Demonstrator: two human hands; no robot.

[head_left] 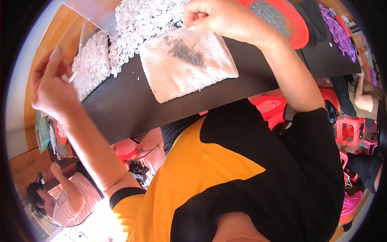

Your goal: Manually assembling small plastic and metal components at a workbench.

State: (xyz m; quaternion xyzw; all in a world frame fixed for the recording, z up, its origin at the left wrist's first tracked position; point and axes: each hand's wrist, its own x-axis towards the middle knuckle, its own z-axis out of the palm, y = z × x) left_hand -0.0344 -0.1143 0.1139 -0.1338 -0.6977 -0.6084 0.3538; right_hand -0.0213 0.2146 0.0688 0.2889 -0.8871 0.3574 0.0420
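Right hand (219,18) pinches closed at the far edge of the pink cloth (187,62) on the dark table (133,101)
Left hand (52,86), raised at left, grips a small clear piece (72,77) near the white parts (94,60); grey pins (185,54) lie on the cloth

towel (189,66): pink terry cloth, rough | surface (133,101): dark, matt, smooth | small parts (139,20): white plastic | tray (296,24): red glossy plastic

You wear a short-sleeved shirt (225,169) in orange and black panels, with black cuffs; your forearms are bare.
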